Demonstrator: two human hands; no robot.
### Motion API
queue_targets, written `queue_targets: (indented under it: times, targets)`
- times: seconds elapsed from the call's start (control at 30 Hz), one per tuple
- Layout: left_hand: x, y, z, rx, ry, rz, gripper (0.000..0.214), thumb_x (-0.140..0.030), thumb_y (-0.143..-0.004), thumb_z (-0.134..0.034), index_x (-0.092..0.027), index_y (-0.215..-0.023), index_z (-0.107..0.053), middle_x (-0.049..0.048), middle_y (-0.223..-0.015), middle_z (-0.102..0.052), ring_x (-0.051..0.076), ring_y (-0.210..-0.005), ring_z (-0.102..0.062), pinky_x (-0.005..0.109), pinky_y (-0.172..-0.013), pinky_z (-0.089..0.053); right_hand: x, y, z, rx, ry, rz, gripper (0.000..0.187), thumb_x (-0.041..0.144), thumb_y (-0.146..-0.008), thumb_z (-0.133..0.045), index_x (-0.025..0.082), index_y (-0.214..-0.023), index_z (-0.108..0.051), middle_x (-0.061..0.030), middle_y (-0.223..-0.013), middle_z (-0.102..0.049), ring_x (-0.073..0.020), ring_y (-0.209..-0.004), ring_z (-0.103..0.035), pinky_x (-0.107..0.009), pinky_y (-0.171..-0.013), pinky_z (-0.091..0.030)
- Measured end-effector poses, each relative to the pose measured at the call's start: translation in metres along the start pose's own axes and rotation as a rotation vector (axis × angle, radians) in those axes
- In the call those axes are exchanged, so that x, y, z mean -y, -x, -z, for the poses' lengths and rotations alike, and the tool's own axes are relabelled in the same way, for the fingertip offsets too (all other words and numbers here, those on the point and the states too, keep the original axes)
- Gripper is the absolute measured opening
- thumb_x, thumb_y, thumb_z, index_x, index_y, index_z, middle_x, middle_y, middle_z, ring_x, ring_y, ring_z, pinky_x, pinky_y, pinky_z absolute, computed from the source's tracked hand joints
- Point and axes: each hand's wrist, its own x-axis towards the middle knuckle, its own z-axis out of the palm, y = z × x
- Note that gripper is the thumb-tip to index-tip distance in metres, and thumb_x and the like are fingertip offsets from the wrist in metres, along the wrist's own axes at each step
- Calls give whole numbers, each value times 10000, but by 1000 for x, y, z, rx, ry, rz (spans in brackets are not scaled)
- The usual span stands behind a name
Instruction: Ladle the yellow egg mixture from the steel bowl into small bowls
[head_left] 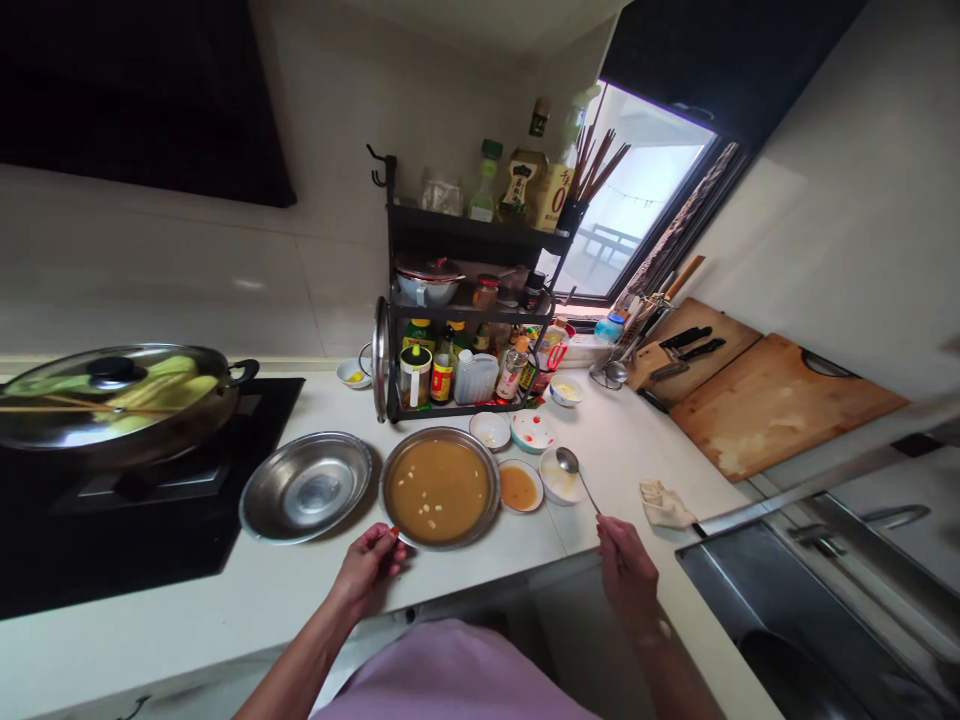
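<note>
My right hand is closed round the handle of a metal spoon. The spoon's bowl is over a white bowl with pale contents. At the lower left rim of a metal basin, my left hand has its fingers curled, thumb and fingers at the edge. Brown liquid with several small pale cubes fills the basin. Between basin and white bowl sits a small bowl of orange-brown liquid. Behind them are a small white bowl and a bowl with red patterns.
An empty metal basin is to the left, beside a lidded wok on the black stove. A black rack with bottles rises behind. A cloth, cutting board and sink are at right.
</note>
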Motion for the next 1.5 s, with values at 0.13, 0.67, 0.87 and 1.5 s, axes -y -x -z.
queue_targets:
  times: [0.13,0.67,0.87,1.5]
  targets:
    - [1,-1,1,1,-2,-3,305,-217,-656,-805,-161,-706,-509,10,-542,-639,102,-483,-579,169,-420,-422,27,6,-19,58,-85,53,181,265,-919,-530,221,-1004,-684,-45,-890,-671,-119,-587,-595,-262,-554,-551]
    - [1,0,2,4,-25,-4,276,-236,-677,-793,-157,-704,-530,9,-561,-639,101,-497,-585,173,-428,-431,38,30,-87,-9,-464,-630,406,546,-724,-684,155,-833,-667,6,-537,-613,-145,-424,-545,-267,-426,-470]
    - [4,-2,3,21,-12,-18,312,-260,-641,-816,-161,-693,-525,7,-560,-636,98,-488,-575,173,-422,-422,39,19,-77,-92,-542,-692,350,476,-686,-719,154,-802,-645,14,-518,-605,-135,-423,-522,-247,-415,-428]
    - [0,1,1,25,-30,-10,308,-259,-625,-824,-152,-675,-540,17,-556,-631,107,-494,-576,180,-430,-412,10,-26,-1,-436,-465,-653,391,432,-611,-801,127,-804,-650,-31,-581,-677,-140,-480,-590,-238,-429,-477]
